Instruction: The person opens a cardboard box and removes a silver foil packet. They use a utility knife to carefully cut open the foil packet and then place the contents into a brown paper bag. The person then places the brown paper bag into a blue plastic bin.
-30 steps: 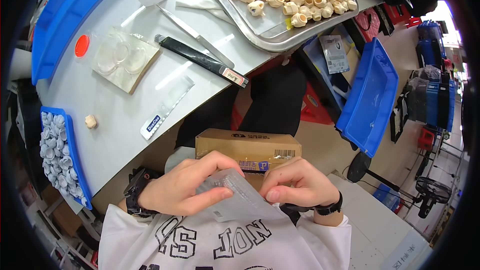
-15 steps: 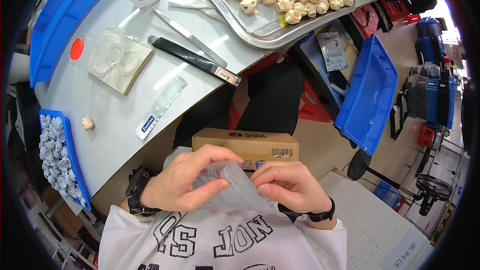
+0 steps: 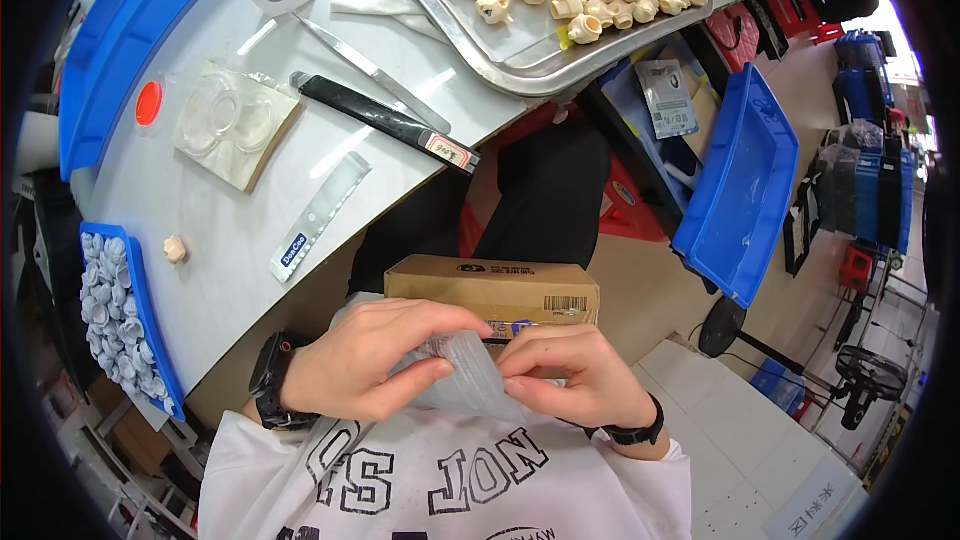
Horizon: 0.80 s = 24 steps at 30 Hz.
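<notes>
In front of my chest, a crinkled, translucent plastic bag (image 3: 474, 377) is stretched between my two hands. My left hand (image 3: 370, 355) is closed on its left side, the thumb below and the fingers curled over the top. At its right edge my right hand (image 3: 575, 370) pinches the plastic between thumb and bent fingers. Whether anything lies inside the bag, I cannot tell. Just beyond my hands stands a brown cardboard box (image 3: 450, 283), partly hidden by the fingers and the plastic.
On the white table lie a black-handled cutter (image 3: 375, 118), tweezers (image 3: 385, 78), a clear ruler-like strip (image 3: 320, 215) and a small cream part (image 3: 175, 249). A metal tray (image 3: 535, 80) holds several cream parts; a blue tray (image 3: 155, 340) holds grey ones. An empty-looking blue bin (image 3: 740, 190) stands right.
The plastic has shifted and bunched slightly between my hands, with my right fingertips a little further left on it. Both hands keep their hold.
</notes>
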Motion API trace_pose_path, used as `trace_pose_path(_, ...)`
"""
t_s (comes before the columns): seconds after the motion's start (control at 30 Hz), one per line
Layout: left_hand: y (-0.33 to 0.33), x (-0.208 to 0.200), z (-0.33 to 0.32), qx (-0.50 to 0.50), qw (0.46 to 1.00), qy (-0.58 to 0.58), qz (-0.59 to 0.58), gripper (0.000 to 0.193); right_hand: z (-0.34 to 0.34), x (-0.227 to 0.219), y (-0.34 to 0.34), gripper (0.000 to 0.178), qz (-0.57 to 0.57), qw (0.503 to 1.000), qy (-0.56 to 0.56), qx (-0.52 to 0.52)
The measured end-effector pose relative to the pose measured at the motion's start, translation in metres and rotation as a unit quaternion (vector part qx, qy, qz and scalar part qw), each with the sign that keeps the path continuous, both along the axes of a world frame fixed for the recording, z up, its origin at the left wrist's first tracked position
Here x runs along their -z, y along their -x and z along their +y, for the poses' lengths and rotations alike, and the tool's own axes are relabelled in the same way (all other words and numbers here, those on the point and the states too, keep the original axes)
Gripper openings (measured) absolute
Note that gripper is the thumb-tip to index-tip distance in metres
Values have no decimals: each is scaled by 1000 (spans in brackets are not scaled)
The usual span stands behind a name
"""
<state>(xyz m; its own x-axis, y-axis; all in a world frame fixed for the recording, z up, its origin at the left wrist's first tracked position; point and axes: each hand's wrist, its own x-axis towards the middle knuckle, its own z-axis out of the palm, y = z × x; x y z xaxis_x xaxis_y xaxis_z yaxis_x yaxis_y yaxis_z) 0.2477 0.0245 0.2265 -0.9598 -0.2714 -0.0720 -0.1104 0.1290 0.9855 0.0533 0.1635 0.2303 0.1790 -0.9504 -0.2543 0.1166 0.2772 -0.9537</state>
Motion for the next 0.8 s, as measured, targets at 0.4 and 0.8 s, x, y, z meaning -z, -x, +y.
trace_pose_path(0.4, 9, 1, -1, 2, 987, 162, 1, 44, -3, -3, -1, 3, 116, 990, 50, -61)
trace_pose_path(0.8, 12, -19, 25, -126, 983, 134, 27, 36, -13, -10, -33, 15, 230, 933, 255, 108)
